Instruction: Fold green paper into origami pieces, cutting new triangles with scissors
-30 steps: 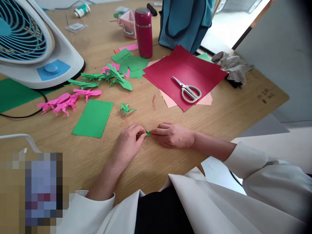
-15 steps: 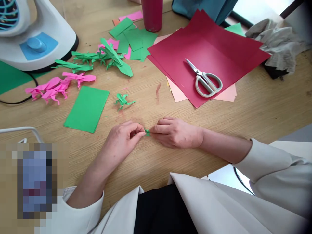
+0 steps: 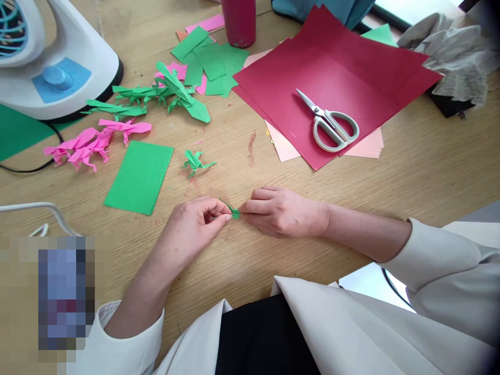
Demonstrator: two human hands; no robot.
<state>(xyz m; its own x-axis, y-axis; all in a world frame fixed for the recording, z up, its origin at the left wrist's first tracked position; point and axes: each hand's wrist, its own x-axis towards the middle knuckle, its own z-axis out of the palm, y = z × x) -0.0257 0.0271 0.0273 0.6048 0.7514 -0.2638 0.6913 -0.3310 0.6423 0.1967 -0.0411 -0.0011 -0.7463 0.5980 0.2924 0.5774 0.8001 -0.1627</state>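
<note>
My left hand (image 3: 199, 224) and my right hand (image 3: 282, 212) meet above the near part of the table. Between their fingertips is a small piece of folded green paper (image 3: 235, 213), pinched from both sides and mostly hidden by the fingers. Just beyond the hands lies a small green origami figure (image 3: 196, 161) with thin legs spread out. Left of that figure is a stack of green paper (image 3: 139, 177). Farther back, pink origami figures (image 3: 91, 143) and larger green origami figures (image 3: 182, 94) sit in a loose row.
Scissors (image 3: 332, 125) rest on red paper sheets (image 3: 273, 88), with pale pink sheets (image 3: 283, 146) beneath. Green paper rectangles (image 3: 211, 60) lie near a dark red cup (image 3: 239, 23). A white fan (image 3: 86, 57) stands at back left, and a white cable (image 3: 50, 208) runs along the left.
My left fingers have shifted slightly, so a bit more of the folded green paper shows. The right hand keeps its pinch. The whole view has moved a little.
</note>
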